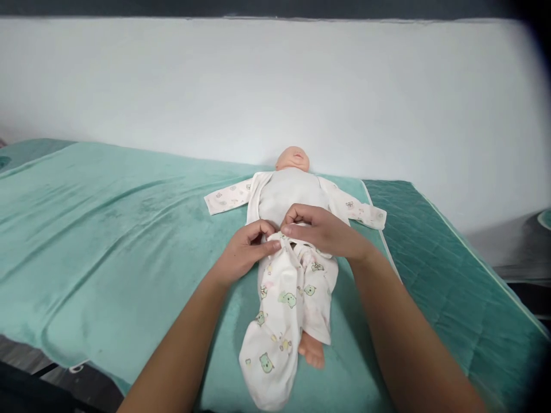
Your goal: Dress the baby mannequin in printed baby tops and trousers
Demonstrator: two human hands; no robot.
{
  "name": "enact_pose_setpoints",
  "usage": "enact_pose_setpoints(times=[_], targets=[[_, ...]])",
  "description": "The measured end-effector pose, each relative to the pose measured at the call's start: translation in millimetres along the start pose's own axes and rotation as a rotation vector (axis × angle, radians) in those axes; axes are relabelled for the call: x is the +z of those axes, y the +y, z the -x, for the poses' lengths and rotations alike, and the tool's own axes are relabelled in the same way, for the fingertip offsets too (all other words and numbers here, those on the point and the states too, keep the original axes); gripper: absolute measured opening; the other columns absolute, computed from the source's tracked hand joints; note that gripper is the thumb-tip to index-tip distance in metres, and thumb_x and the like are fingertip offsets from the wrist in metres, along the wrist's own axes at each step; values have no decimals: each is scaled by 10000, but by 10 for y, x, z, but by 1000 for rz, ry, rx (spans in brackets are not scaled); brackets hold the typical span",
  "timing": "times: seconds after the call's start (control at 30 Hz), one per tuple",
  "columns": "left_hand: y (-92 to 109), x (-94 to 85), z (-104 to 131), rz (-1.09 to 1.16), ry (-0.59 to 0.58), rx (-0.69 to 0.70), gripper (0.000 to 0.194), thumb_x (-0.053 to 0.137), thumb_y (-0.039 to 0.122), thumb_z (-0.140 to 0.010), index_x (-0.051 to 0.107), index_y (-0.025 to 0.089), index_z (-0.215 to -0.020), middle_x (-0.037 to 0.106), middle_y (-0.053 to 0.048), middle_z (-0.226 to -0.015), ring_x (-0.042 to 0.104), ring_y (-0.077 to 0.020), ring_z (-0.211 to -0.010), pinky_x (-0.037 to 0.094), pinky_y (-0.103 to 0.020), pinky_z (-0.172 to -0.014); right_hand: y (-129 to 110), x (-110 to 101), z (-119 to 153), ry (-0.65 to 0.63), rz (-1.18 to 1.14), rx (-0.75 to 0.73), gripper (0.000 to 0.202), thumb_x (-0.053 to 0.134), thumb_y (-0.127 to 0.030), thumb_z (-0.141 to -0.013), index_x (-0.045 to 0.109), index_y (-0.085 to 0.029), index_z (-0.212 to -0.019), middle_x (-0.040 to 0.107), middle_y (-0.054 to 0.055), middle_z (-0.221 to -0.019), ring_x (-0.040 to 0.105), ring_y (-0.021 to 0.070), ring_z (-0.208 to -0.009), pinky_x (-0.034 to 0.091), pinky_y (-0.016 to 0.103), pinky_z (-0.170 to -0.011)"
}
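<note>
A baby doll (293, 186) lies on its back, head away from me and arms spread. White baby clothes (286, 292) with small green and pink animal prints cover its sleeves and legs; the front is open over the pale grey chest. My left hand (251, 246) pinches the cloth at the doll's waist between thumb and fingers. Beside it, my right hand (321, 228) is closed on the cloth's upper edge, its fingertips close to the left ones. One bare foot (311, 351) sticks out of the trouser leg at right; the longer leg at left hides the other foot.
Under the doll is a light teal blanket (142, 229), spread over a bed. A darker teal quilted cover (434, 258) shows at the right. Behind the bed rises a white wall (215, 86), close to the doll's head. Grey floor (26, 355) is visible at lower left.
</note>
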State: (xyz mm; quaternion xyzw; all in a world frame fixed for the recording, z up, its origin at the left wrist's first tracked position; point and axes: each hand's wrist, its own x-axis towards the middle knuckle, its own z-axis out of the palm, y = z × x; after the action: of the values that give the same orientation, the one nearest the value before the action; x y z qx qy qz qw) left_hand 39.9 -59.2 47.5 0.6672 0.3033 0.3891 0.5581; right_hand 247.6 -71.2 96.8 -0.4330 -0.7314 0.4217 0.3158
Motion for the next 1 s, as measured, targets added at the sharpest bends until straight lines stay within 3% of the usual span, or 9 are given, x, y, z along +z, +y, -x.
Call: enact_pose_setpoints(times=[0.17,0.33,0.47,0.6,0.7,0.8,0.93,1.0], targets=[[-76,36,8,101,152,-26,299,671,470,-829,576,190,-786,563,-2,-771,497,-144,-733,395,-269,-699,-16,85,17,-67,56,38,297,726,-458,-773,581,-215,-862,524,-42,-786,464,129,-715,359,244,-618],[-99,69,4,209,233,5,302,634,467,-867,553,194,-766,459,24,-679,407,-116,-633,350,-249,-611,-14,10,69,-95,34,57,264,718,-326,-773,611,-225,-991,624,-21,-924,561,162,-824,420,255,-695],[-69,118,16,312,316,9,350,605,507,-874,484,207,-741,396,29,-667,365,-115,-605,338,-241,-569,6,0,83,-111,-20,91,176,664,-374,-819,637,-209,-875,619,-20,-826,559,161,-753,411,253,-642],[9,138,29,111,298,-70,438,553,611,-868,481,205,-718,422,15,-660,388,-126,-616,371,-248,-559,81,65,54,130,-233,129,229,636,-437,-829,604,-211,-843,580,-29,-759,523,141,-674,403,246,-608],[77,137,32,16,118,-91,435,612,630,-816,588,195,-820,550,-15,-755,492,-147,-690,430,-253,-597,144,105,23,236,-403,191,230,644,-435,-816,588,-219,-874,560,-36,-718,506,132,-616,395,238,-565],[90,145,27,111,-38,-140,413,755,509,-740,640,185,-968,641,-39,-866,595,-192,-780,489,-285,-664,169,133,4,264,-448,178,224,654,-425,-811,581,-221,-872,575,-38,-725,512,131,-626,411,236,-578],[12,173,10,346,147,-120,286,739,419,-786,610,196,-910,624,-1,-807,580,-137,-696,472,-250,-635,113,150,10,275,-289,116,256,671,-450,-812,613,-203,-849,598,-27,-768,530,133,-692,413,227,-605],[-20,184,2,399,217,-112,276,722,427,-802,584,207,-897,595,17,-772,547,-116,-647,456,-234,-601,57,138,24,149,-226,88,271,702,-442,-789,647,-195,-887,643,-11,-843,569,150,-754,436,236,-639]])
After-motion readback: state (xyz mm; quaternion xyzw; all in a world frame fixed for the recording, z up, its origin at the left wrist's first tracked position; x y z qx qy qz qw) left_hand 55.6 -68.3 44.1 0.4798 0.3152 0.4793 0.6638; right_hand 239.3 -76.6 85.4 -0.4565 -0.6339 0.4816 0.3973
